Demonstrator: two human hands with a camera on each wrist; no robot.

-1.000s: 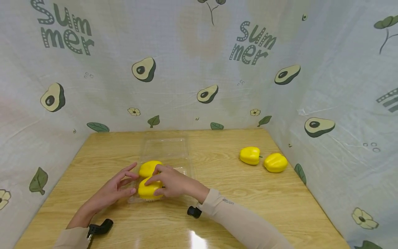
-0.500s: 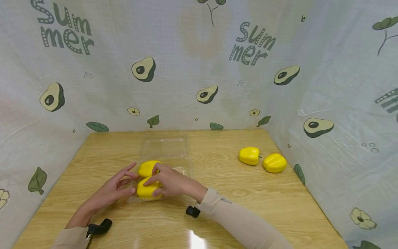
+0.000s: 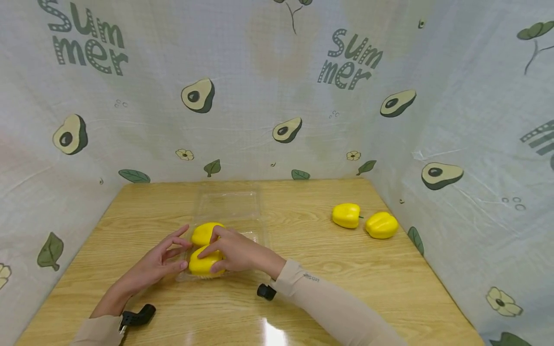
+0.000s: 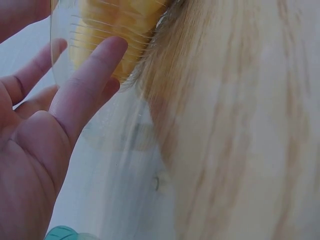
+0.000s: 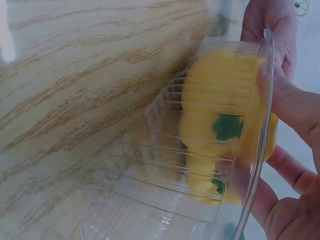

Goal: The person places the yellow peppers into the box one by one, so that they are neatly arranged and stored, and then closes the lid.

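Observation:
Two yellow bell peppers sit one behind the other in the left part of an open clear plastic container [image 3: 253, 235]. My right hand [image 3: 240, 250] reaches in from the right and grips the near bell pepper [image 3: 200, 265], fingers over its top and thumb on the near side. Behind it, the far bell pepper [image 3: 204, 234] is partly covered by that hand. Along the container's left side, my left hand [image 3: 157, 262] holds its fingers spread, fingertips right at the wall. In the right wrist view green stem ends [image 5: 228, 127] show through the ribbed wall.
The container's clear lid [image 3: 227, 205] lies folded back toward the rear of the wooden table [image 3: 303, 269]. Two more yellow bell peppers, a left one [image 3: 346, 215] and a right one [image 3: 382, 225], lie at the back right. Printed cloth [image 3: 242, 57] walls off the back and sides.
My right hand and the near bell pepper have shifted slightly left, toward my left hand. My left hand has hardly moved.

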